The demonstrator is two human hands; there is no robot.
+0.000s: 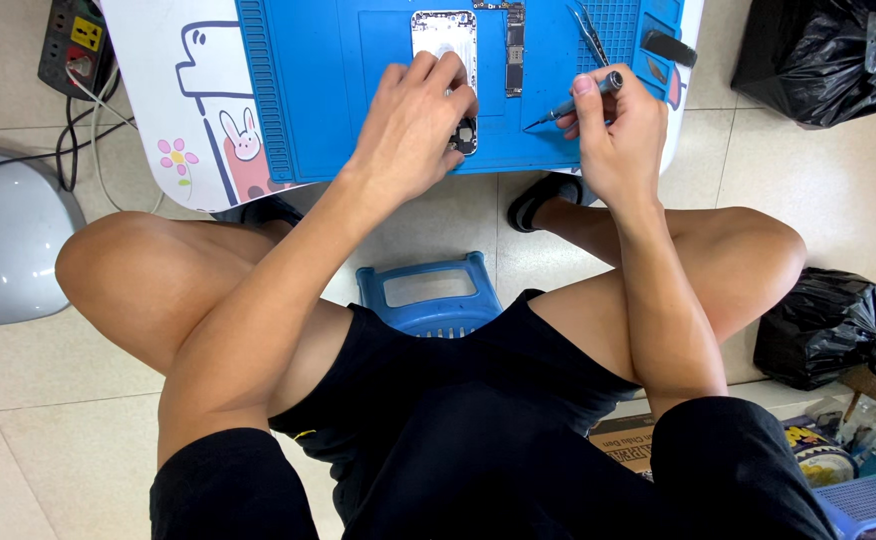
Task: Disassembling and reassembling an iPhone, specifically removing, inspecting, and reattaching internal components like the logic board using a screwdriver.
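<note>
An opened silver phone housing (445, 38) lies on a blue work mat (318, 90) on a small white table. My left hand (413, 125) rests on the phone's lower end, fingers curled over it and pinching it in place. My right hand (613, 135) grips a thin grey screwdriver (573, 103), its tip pointing left and down toward the mat, a little right of the phone. A long narrow circuit board (515, 48) lies on the mat between the phone and the screwdriver.
Tweezers (590, 33) and a small black part (670, 48) lie at the mat's right side. A power strip (76, 45) with cables sits at far left, a blue plastic stool (430, 292) under me, black bags (823, 325) at right.
</note>
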